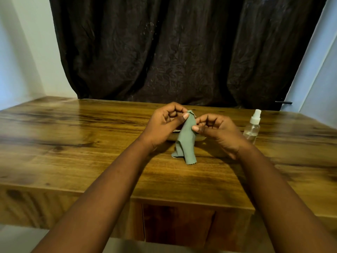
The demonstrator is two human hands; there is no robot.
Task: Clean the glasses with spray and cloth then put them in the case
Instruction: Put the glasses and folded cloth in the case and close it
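A grey-green cleaning cloth (186,141) hangs above the wooden table (91,143), its lower corners near the tabletop. My left hand (166,123) pinches the cloth's top edge between thumb and fingers. My right hand (217,130) pinches the cloth's right side a little lower. A clear spray bottle (252,127) with a white nozzle stands upright to the right of my right hand. Behind the cloth and hands lies a dark, low object (200,138), mostly hidden; I cannot tell whether it is the case. The glasses are not visible.
A dark curtain (173,52) hangs behind the table's far edge. White walls stand on both sides. The table's front edge (164,196) runs below my forearms, with a dark recess underneath.
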